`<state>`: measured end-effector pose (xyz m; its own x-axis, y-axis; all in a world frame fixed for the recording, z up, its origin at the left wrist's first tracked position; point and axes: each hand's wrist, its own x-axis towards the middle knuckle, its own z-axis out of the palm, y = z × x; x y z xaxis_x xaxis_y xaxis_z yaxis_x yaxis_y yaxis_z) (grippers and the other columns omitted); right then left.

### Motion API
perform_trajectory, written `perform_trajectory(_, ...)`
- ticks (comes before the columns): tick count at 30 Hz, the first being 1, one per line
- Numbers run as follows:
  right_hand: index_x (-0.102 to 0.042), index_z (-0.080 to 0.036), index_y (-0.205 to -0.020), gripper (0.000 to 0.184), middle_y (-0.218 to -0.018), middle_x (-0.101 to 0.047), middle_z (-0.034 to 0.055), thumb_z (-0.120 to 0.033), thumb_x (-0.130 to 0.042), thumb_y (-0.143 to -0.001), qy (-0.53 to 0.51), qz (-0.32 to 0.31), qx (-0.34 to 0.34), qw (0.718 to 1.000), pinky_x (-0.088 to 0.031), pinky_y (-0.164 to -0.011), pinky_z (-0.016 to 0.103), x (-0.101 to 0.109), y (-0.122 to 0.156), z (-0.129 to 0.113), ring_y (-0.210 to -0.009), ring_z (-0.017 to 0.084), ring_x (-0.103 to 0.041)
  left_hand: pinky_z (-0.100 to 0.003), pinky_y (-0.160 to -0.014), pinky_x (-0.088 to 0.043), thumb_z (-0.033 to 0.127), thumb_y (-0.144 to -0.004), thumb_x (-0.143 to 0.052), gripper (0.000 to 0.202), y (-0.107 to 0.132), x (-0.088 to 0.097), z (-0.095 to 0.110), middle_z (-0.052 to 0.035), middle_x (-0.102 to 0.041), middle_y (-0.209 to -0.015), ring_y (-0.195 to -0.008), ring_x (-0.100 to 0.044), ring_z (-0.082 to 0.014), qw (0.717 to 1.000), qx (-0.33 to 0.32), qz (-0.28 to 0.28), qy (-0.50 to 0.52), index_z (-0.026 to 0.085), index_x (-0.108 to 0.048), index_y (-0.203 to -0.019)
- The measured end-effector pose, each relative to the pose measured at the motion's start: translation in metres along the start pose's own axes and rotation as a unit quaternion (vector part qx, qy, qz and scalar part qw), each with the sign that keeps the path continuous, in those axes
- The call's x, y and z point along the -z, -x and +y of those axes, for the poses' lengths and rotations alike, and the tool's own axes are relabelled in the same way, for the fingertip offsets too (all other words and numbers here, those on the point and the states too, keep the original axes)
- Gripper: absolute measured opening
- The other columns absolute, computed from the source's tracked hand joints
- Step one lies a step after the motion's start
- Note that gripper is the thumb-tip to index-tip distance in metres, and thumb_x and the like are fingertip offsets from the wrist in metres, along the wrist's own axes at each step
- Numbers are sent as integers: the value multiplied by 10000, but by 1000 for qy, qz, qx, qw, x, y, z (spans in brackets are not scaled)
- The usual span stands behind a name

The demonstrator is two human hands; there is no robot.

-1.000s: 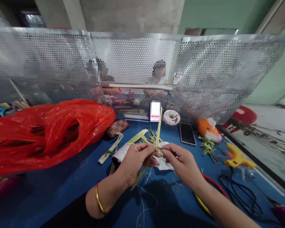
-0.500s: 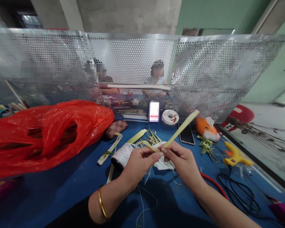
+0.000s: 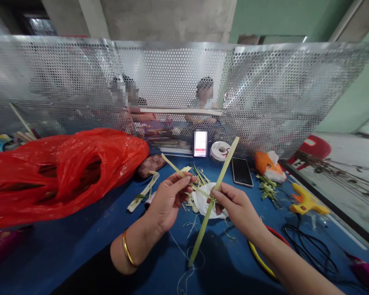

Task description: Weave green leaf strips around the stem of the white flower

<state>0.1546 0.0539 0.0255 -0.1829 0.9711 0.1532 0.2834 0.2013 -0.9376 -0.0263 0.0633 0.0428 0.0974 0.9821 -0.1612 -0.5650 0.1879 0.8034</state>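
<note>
Pale green leaf strips cross in front of me above the blue table. My right hand pinches the long leaf strip near its middle, where it meets a thinner leaf strip. That thinner strip runs up to the left, with my left hand closed on it between thumb and fingers. Under the hands lie a crumpled white cloth or tissue and some plant scraps. Loose pale thread trails on the table below. Fingertips hide the exact join of the strips.
A red plastic bag covers the left, beside a checked pouch. Along the back stand a lit phone and a ribbon spool. To the right are a dark phone, a tissue pack and a yellow glue gun.
My left hand has moved left, away from my right hand, drawing the thinner strip out. The long strip has turned steeper, and its lower end now hangs toward me.
</note>
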Motion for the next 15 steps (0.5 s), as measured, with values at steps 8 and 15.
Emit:
perform_trajectory(8, -576, -179, -693, 311, -517, -559, -18, -440, -554, -861, -80, 28, -41, 996, -345, -532, 248, 4, -3, -1, -498, 119, -471, -139, -473, -450, 208, -748, -735, 166, -6, 6, 10, -43, -735, -903, -581, -622, -68, 997, -58, 39, 8, 147, -715, -902)
perform_trajectory(15, -634, -179, -711, 291, -541, -630, 2, -427, -602, -860, -126, 76, -23, 989, -413, -606, 256, 9, -2, 0, -555, 133, -546, -131, -437, -411, 168, -815, -636, 106, -11, 4, 16, -7, -702, -858, -523, -580, -38, 986, -96, 128, 40, 155, -708, -891)
